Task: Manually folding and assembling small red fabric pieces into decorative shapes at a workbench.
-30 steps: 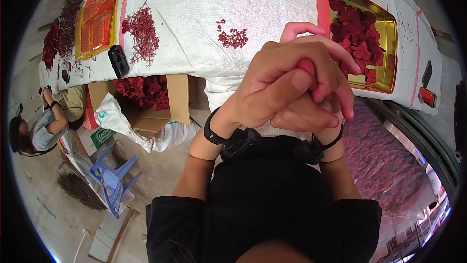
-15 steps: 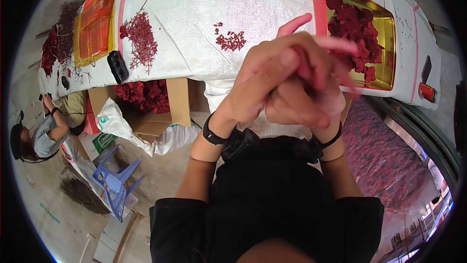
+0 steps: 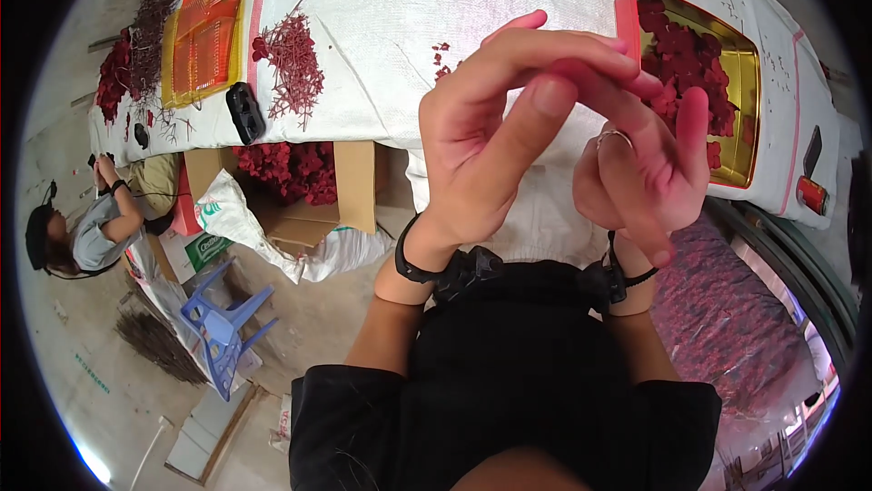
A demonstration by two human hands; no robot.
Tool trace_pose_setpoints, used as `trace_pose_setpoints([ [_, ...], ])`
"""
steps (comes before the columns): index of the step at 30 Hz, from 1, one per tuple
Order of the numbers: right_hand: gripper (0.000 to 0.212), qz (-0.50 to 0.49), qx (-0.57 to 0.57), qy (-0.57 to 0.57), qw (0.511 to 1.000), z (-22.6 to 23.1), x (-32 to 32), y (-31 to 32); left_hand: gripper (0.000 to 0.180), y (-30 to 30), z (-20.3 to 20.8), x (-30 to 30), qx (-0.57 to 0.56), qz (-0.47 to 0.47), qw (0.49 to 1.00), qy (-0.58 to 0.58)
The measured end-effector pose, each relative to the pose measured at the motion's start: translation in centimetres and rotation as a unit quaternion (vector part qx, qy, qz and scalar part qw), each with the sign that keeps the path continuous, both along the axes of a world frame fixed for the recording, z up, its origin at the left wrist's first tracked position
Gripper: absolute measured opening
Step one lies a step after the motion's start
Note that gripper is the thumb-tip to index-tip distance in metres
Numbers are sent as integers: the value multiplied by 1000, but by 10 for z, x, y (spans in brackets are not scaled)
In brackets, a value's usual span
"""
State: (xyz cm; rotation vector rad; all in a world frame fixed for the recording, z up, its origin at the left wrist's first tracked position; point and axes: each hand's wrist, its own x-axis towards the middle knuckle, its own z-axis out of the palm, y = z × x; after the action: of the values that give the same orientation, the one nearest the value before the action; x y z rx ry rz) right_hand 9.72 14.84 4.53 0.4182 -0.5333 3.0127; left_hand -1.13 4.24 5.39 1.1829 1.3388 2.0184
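Note:
Both my hands are raised over the near edge of the white-covered table (image 3: pixel 381 37). My left hand (image 3: pixel 490 137) has its fingers stretched to the right and its thumb apart, with nothing visible in it. My right hand (image 3: pixel 649 159) is close against it, fingers spread and bent at different angles, a ring on one of them. One of its fingers reaches under the left fingers, near the left thumb tip. Pink stains show on several fingertips. Behind the right hand is a red-rimmed, gold-lined tin (image 3: pixel 747 119) of dark red flower heads (image 3: pixel 686 64).
To the left lie red stems (image 3: pixel 295 69), a black case (image 3: pixel 244 114) and orange-yellow plastic trays (image 3: pixel 202 32). An open carton (image 3: pixel 354 187) of red flowers stands below the table, near a blue plastic stool (image 3: pixel 222 327). A person (image 3: pixel 91 228) sits far left; a large bag (image 3: pixel 727 309) lies right.
My hands were clasped and blurred, rubbing together; now they have come partly apart, with the fingers unfolded. The whole view has shifted slightly, so the table things sit further right.

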Motion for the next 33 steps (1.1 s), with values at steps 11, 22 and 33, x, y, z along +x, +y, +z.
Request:
trace_pose_setpoints([
  [11,86,-36,106,-79,991,13,5,-9,35,2,9,4,-14,11,1000,-21],
  [22,81,-102,89,-93,986,2,4,-15,41,13,6,14,57,-61,972,-218],
  [33,85,-32,157,-47,986,1,-1,-8,31,10,3,9,79,-51,992,-87],
])
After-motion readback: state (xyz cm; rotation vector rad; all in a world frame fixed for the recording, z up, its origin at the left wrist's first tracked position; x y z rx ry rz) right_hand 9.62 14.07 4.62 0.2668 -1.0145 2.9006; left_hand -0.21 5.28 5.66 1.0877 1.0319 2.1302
